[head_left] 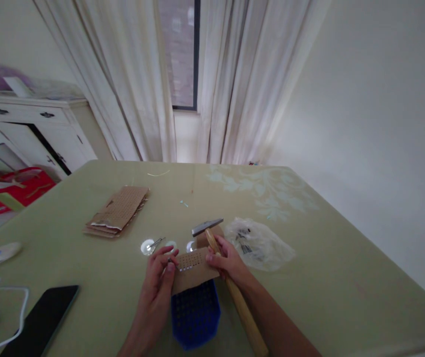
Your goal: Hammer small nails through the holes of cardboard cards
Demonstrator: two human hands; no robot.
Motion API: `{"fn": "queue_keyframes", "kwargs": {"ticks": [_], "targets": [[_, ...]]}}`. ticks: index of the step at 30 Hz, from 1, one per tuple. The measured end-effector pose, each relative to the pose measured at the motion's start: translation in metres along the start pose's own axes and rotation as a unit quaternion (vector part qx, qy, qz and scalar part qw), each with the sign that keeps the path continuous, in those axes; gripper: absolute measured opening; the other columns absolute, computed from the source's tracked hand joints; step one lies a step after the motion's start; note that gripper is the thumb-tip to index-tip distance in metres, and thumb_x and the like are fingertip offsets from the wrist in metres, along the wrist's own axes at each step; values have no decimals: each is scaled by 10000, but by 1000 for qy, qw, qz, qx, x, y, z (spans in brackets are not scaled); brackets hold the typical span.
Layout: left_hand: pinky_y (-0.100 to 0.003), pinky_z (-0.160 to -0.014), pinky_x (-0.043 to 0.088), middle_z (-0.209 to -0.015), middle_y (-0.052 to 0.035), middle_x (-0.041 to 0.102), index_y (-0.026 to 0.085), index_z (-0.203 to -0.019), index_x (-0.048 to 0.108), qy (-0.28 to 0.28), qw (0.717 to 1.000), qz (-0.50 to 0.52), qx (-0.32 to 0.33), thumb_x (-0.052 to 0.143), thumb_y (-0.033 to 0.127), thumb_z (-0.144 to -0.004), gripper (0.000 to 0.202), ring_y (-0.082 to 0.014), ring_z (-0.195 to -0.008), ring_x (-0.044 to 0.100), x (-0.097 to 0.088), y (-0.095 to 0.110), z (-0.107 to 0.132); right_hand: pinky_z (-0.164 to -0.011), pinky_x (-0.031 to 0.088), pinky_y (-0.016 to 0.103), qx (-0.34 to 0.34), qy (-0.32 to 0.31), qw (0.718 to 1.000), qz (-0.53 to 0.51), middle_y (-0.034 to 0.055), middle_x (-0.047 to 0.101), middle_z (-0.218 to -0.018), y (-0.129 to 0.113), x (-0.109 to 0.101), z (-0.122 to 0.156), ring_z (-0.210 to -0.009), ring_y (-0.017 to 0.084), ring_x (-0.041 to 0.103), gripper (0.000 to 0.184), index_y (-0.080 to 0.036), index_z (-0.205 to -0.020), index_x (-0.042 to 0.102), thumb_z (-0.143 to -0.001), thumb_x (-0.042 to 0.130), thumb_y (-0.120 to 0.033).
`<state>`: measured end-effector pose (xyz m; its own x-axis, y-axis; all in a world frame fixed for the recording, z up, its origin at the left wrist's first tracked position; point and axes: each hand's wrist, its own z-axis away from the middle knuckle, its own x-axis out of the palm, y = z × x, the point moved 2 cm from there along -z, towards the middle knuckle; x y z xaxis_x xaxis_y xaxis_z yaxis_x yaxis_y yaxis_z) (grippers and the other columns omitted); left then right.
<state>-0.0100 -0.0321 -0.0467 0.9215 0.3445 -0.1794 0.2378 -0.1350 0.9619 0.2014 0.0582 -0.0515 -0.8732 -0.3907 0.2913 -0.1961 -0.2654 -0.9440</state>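
A small piece of cardboard (194, 282) with rows of holes, some showing white, is held up between both hands. At its left edge, my left hand (157, 277) is closed on it; a tiny dark bit shows by the fingertips, too small to name. My right hand (231, 260) grips the cardboard's right edge along with the wooden handle of a hammer (242, 305). The hammer's metal head (207, 227) points away from me. Below the cardboard sits a blue plastic basket (195, 320), partly covered by it. Another brown piece (205, 239) lies behind, mostly hidden.
Small round clear discs (147, 247) and thin metal pins (156, 242) lie beyond my left hand. A crumpled plastic bag (259, 245) is at right. Stacked perforated cardboard (119, 210) lies at far left. A phone (43, 320) with a white cable (25, 302) rests near left.
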Motion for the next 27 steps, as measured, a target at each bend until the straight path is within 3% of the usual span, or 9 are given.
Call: {"fn": "queue_keyframes", "kwargs": {"ticks": [5, 10, 20, 24, 27], "targets": [[-483, -1123, 532, -1412, -95, 641, 263, -973, 681, 27, 999, -20, -35, 499, 722, -1041, 498, -309, -1338, 602, 8, -2, 3, -735, 586, 305, -14, 13, 1000, -6, 43, 745, -1066, -1, 6, 4, -894, 233, 720, 742, -214, -1268, 671, -661, 1001, -485], [-437, -1056, 567, -1341, -84, 689, 264, -1094, 672, 52, 997, -29, -54, 502, 701, -1051, 471, -278, -1205, 669, 13, 3, 7, -1064, 555, 462, -34, 1, 999, -34, 102, 764, -1286, -1, 13, 10, -1216, 337, 722, 743, -248, -1382, 654, -742, 969, -453], [-358, -868, 611, -1231, -72, 736, 268, -1136, 688, 43, 997, -31, -50, 531, 613, -1074, 383, -254, -1057, 710, 11, 5, 5, -1185, 480, 577, -59, 32, 998, -8, 167, 664, -1520, 9, 11, 17, -1398, 390, 631, 836, -249, -1503, 572, -794, 945, -488], [-407, -1003, 582, -1300, -78, 698, 269, -1003, 736, 39, 997, -70, 24, 578, 512, -1076, 299, -277, -1221, 676, 4, 13, 1, -1190, 480, 573, -69, 26, 997, -5, 164, 664, -1524, 10, 12, 18, -1408, 386, 629, 793, -262, -1509, 581, -828, 921, -482], [-438, -1053, 565, -1261, -67, 723, 296, -1019, 787, -19, 993, -93, 75, 623, 426, -1064, 214, -274, -1208, 685, 3, 21, -4, -1207, 464, 575, -78, 38, 996, 10, 169, 648, -1545, 11, 11, 19, -1437, 382, 608, 783, -267, -1509, 583, -830, 923, -458]]}}
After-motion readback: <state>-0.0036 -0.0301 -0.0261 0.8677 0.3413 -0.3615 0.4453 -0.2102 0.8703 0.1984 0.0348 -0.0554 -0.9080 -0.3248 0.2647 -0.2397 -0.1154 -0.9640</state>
